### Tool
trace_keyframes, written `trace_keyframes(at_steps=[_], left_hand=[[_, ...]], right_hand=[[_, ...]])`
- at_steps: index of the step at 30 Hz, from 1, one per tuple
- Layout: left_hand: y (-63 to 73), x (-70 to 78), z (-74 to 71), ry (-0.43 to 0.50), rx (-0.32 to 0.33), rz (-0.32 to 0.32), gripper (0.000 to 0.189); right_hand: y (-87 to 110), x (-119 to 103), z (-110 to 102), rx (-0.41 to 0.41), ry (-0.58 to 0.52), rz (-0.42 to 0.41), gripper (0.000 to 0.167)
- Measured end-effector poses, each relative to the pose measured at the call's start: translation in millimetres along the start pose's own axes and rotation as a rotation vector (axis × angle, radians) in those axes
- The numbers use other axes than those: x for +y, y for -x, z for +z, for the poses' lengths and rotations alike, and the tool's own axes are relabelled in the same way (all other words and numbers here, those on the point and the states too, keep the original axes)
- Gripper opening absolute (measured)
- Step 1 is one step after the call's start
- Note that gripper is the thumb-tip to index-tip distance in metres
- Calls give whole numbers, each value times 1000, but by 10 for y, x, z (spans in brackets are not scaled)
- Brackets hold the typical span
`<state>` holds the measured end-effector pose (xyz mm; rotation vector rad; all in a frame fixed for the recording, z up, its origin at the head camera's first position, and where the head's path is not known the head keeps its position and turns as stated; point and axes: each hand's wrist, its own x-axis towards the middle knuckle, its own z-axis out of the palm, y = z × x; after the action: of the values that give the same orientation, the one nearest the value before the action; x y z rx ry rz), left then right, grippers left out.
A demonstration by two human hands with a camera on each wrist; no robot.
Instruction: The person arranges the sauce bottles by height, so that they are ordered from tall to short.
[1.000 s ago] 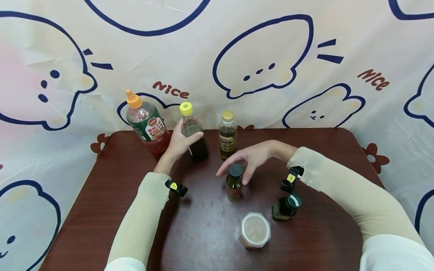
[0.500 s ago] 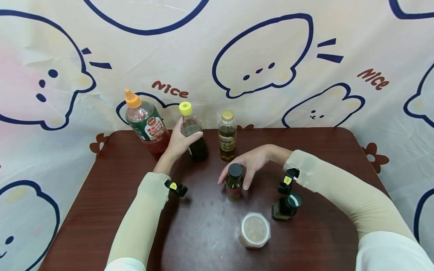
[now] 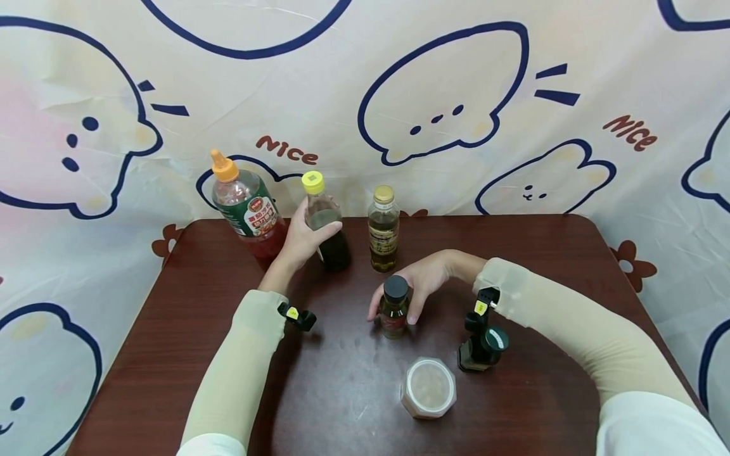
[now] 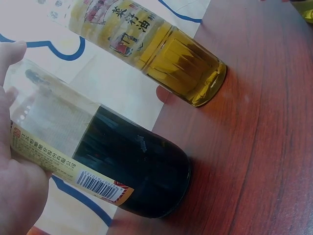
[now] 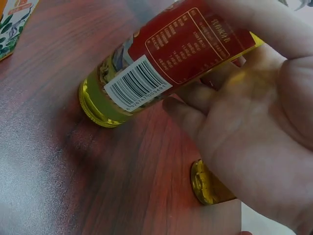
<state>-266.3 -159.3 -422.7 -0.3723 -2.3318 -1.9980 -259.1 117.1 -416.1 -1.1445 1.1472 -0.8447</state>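
Observation:
At the back of the table, my left hand (image 3: 302,237) grips a clear bottle of dark liquid (image 3: 335,253) with a yellow cap. The left wrist view shows the barcode on this bottle's cream label (image 4: 73,169) and its base down at the tabletop. My right hand (image 3: 426,277) reaches around a small dark-capped bottle (image 3: 393,313), thumb on one side and fingers on the other. Up close in the right wrist view, that bottle has a red label (image 5: 181,46) and yellow liquid near its base; the fingertips are partly hidden behind it.
A squeeze bottle of red sauce (image 3: 256,212) with an orange nozzle stands left of my left hand. Between the hands, further back, is a yellow-capped oil bottle (image 3: 383,237). Nearer me are a white-lidded jar (image 3: 429,387) and a green-capped dark jar (image 3: 478,353).
My right hand has come down and closed in around the small dark-capped bottle, its forearm shifting slightly left and nearer me. The left hand keeps its grip on the yellow-capped bottle.

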Motion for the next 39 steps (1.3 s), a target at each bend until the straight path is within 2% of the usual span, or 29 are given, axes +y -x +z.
trace_keyframes(at_steps=[11, 19, 29, 35, 39], left_hand=[[-10, 7, 8, 18, -3, 6, 67], [9, 13, 17, 29, -2, -4, 68], [15, 6, 11, -8, 10, -2, 66], [0, -6, 4, 33, 1, 5, 64], [-10, 10, 3, 43, -4, -17, 65]], right_hand=[[-1, -11, -6, 2, 18, -16, 64], [-25, -29, 20, 44, 19, 15, 59], [91, -110, 51, 158, 83, -19, 56], [217, -183, 61, 270, 130, 3, 51], [320, -231, 58, 340, 150, -1, 49]])
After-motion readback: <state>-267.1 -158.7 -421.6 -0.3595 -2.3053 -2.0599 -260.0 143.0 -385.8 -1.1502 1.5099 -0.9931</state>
